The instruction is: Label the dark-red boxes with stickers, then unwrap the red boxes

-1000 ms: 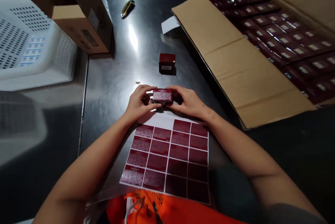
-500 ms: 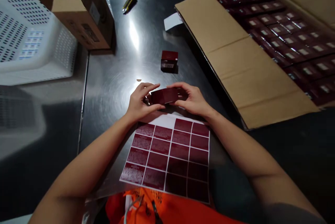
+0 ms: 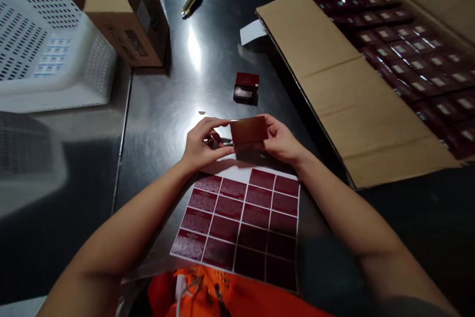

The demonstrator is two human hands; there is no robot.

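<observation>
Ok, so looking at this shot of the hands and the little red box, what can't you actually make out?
Head view only:
- Print on the label sheet: too small to read.
- Near side of the small red box: hidden by the right hand and left hand.
- Big carton of red boxes: cut off by the right edge.
- White basket: cut off at the left edge.

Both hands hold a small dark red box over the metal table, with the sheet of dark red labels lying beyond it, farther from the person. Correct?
Not quite. In the head view the label sheet lies nearer the person than the box, which the left hand and right hand hold over the metal table.
</observation>
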